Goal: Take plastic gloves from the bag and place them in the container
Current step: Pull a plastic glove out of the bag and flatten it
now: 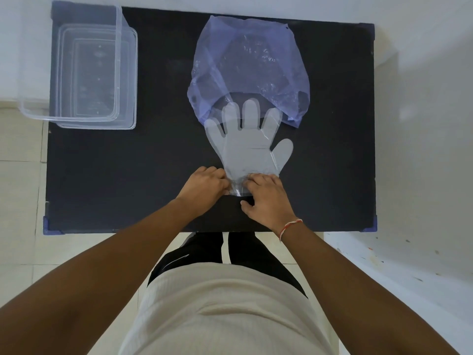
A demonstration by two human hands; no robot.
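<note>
A clear plastic glove [247, 147] lies flat on the black table [128, 175], fingers pointing away from me, fingertips just under the mouth of a thin blue plastic bag [245, 67]. More crinkled clear plastic shows inside the bag. My left hand [204, 188] and my right hand [266, 198] both pinch the glove's cuff at the near end, close together. A clear plastic container [76, 73] stands open at the table's far left corner.
The container sits on or beside its clear lid [131, 80], partly overhanging the table's left edge. Blue corner guards mark the table's near corners. White tiled floor and my legs lie below the near edge.
</note>
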